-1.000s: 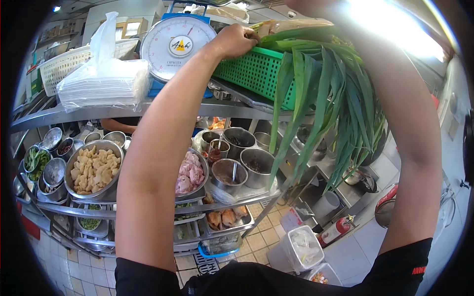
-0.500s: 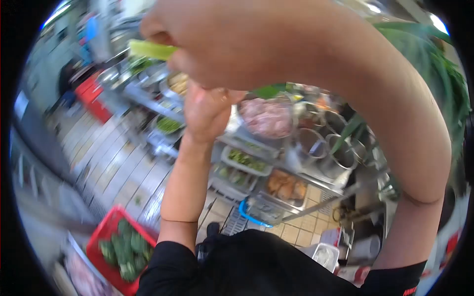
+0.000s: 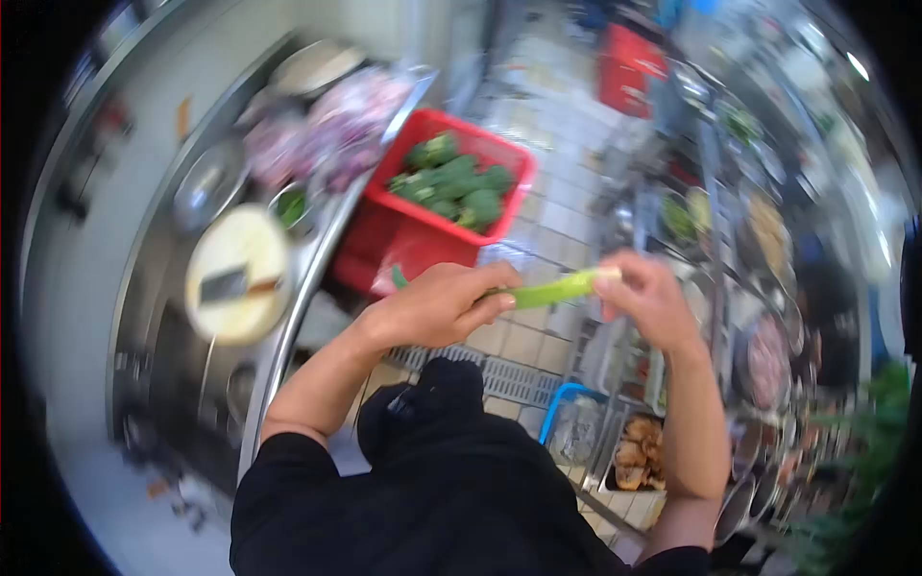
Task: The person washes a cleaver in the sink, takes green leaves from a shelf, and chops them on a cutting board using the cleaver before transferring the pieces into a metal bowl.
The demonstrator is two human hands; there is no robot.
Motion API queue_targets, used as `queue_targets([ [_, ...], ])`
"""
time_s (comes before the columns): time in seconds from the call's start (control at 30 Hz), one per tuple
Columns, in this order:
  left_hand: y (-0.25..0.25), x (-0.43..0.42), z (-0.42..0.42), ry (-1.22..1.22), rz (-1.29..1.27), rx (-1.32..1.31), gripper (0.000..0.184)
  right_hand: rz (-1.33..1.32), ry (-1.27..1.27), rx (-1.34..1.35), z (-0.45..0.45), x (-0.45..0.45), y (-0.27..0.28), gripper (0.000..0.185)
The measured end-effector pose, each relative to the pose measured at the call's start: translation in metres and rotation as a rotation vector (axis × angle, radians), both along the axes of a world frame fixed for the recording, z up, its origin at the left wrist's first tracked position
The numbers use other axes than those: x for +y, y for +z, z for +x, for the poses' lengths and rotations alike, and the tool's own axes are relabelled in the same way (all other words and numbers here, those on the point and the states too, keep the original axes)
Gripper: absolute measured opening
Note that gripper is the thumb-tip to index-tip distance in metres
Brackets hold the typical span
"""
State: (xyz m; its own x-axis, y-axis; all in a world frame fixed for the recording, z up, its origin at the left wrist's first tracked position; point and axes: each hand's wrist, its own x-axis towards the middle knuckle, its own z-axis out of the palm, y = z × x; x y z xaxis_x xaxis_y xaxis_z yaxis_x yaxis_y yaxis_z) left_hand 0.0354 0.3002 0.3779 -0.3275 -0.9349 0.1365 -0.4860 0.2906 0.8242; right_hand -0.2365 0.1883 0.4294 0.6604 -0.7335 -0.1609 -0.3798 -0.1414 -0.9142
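A light-green vegetable stalk point(image 3: 552, 291), pale at its right end, stretches between my two hands above the floor; its exact kind is not clear. My left hand point(image 3: 437, 305) is closed round its left part, and a bit of green shows beyond the back of that hand. At the pale end, my right hand point(image 3: 648, 298) pinches the stalk, its fingers slightly blurred. Just beyond the left hand stands a red basket point(image 3: 526, 187) with several heads of broccoli point(image 3: 451, 184).
On the steel counter point(image 3: 322, 235) at left, a cleaver point(image 3: 223, 285) lies on a round cutting board point(image 3: 240, 322), near bagged meat point(image 3: 331, 130). To the right are food pans, a tray of browned pieces point(image 3: 634, 456), a blue-rimmed container point(image 3: 562, 398) and long green leaves point(image 3: 874, 432).
The view has swung left toward the counter and red basket. Both hands have come down from close to the camera, and the stalk is now stretched between them.
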Motion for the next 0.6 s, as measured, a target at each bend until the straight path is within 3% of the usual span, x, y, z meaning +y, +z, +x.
queue_targets([
  [0.03,-0.013,0.019,0.02,0.091,0.032,-0.002,0.019,0.048,0.045,0.002,0.007,0.01,-0.029,0.024],
  [0.1,-0.032,0.059,0.056,0.146,-0.025,-0.251,0.017,0.086,0.048,-0.059,0.02,0.036,-0.069,0.034],
  [0.17,-0.042,0.103,0.089,0.392,0.026,-0.366,0.016,0.181,-0.011,-0.037,0.011,0.045,-0.122,0.038],
  [0.23,-0.047,0.149,0.128,0.614,0.039,-0.48,0.012,0.254,-0.111,0.045,0.004,0.059,-0.165,0.032],
  [0.37,-0.064,0.238,0.206,0.954,0.085,-0.54,0.01,0.308,-0.056,0.212,0.041,0.087,-0.222,0.023],
  [0.43,-0.067,0.272,0.239,1.01,0.062,-0.591,0.014,0.125,0.128,0.236,0.098,0.097,-0.239,0.023],
  [0.5,-0.07,0.297,0.269,1.119,0.048,-0.628,0.016,-0.163,0.314,0.099,0.176,0.11,-0.248,0.024],
  [0.6,-0.078,0.315,0.31,1.15,-0.033,-0.702,0.018,-0.435,0.433,0.044,0.308,0.142,-0.223,0.026],
])
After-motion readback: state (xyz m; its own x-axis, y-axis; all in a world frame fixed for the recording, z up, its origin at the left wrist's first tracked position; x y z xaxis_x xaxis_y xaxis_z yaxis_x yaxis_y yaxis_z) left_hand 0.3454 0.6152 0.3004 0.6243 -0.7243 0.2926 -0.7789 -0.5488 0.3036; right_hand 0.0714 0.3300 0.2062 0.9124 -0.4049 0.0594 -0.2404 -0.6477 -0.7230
